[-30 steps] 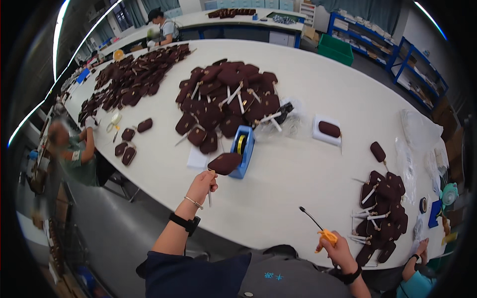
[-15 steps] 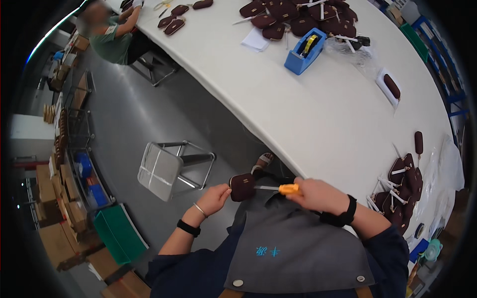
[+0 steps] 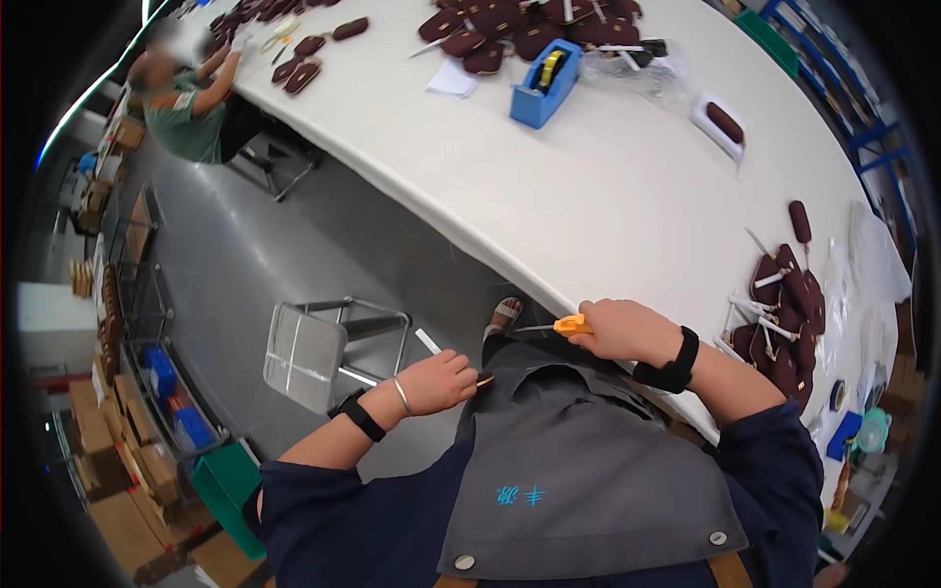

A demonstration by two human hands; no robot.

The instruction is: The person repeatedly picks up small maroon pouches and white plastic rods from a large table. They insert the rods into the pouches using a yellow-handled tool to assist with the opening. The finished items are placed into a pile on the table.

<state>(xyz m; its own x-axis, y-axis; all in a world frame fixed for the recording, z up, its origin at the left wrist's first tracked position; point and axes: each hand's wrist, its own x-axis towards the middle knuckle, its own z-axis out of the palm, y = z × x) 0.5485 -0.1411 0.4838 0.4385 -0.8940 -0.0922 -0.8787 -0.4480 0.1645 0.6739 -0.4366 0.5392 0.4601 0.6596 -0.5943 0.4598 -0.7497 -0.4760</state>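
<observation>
My left hand is closed around a small maroon pouch, of which only a dark edge with a gold-coloured strip shows past my fingers. From the upper side of that hand sticks a white strip, perhaps the pouch's tag. My right hand grips an orange-handled tool near the table's front edge. Its slim metal blade or shaft points left, above my lap and apart from the pouch. I cannot make out the exact kind of tool.
The white table bears a blue tape dispenser, a pile of maroon pouches and a second pile at right. A metal stool stands on the floor at left. A person sits at the far left.
The pouch's broad face, seen earlier beside the tool's tip, is now turned out of sight, and the white strip shows. Both hands have shifted and the tool is clear of the pouch. The view has turned.
</observation>
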